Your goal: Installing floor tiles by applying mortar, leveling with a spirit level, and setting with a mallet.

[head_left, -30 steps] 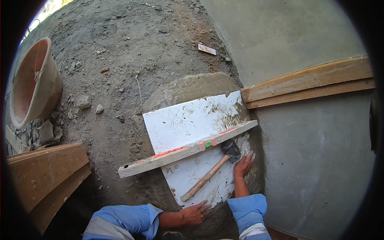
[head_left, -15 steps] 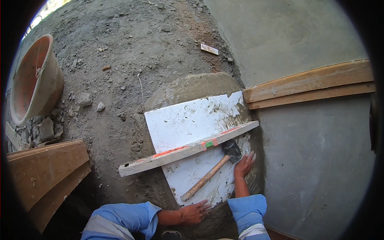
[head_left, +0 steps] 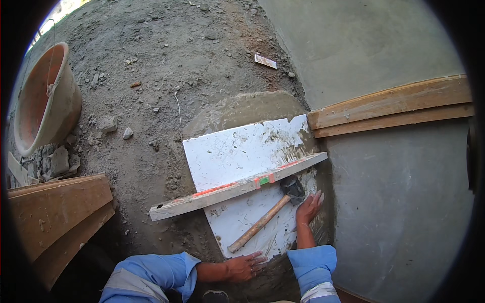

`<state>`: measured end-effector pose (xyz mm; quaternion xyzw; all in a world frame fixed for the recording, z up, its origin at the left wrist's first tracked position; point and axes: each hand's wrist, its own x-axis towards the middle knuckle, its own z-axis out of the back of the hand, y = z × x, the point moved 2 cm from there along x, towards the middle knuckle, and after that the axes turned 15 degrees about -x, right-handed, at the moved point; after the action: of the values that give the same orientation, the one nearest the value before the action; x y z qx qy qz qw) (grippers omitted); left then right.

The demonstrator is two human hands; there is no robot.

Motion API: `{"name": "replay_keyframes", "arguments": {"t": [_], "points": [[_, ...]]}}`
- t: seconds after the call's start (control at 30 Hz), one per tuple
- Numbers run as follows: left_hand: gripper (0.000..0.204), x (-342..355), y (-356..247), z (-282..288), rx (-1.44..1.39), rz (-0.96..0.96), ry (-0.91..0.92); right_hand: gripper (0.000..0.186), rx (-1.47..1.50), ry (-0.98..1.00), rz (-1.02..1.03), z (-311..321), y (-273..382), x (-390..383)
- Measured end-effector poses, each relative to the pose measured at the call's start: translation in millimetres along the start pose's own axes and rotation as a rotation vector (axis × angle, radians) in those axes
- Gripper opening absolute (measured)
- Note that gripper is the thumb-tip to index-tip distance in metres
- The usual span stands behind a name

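A white tile [head_left: 217,159], smeared with mortar, lies on wet mortar in front of me. Across it rests a spirit level [head_left: 222,196] with a green vial, its left end jutting past the tile. On the near side of the level, a wooden-handled mallet [head_left: 260,223] with a dark head lies on the tile. My left hand [head_left: 243,267] is at the tile's near edge, fingers stretched out and holding nothing. By the mallet head, at the tile's right side, my right hand [head_left: 309,208] has its fingers extended, with nothing in it.
Wet mortar [head_left: 247,108] spreads beyond the tile's far edge. A grey wall [head_left: 399,202] and wooden boards [head_left: 389,106] border the right side. To the left are a tilted bucket [head_left: 68,101], rubble [head_left: 59,160] and stacked boards [head_left: 60,209]. A small tile strip [head_left: 265,61] lies farther off.
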<state>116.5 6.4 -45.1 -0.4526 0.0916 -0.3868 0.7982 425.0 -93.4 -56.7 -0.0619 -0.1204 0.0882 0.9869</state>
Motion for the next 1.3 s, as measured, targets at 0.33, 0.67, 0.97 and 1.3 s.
{"name": "replay_keyframes", "arguments": {"t": [0.33,0.67,0.97,1.3], "points": [[0.048,-2.1,-2.3,7.5,-0.022,-0.014,-0.019,0.058,-0.016,0.012,-0.013,6.5,2.9,1.6],[0.046,-2.2,-9.3,23.6,0.058,0.051,0.154,0.060,-0.018,0.042,-0.054,12.0,9.1,0.8],[0.043,-2.8,-2.0,5.7,-0.002,-0.007,0.045,0.060,-0.017,0.015,-0.053,9.4,9.4,-0.1],[0.050,-2.6,-10.8,29.8,0.062,0.016,0.128,0.059,-0.033,0.005,-0.071,10.6,5.2,2.5]]}}
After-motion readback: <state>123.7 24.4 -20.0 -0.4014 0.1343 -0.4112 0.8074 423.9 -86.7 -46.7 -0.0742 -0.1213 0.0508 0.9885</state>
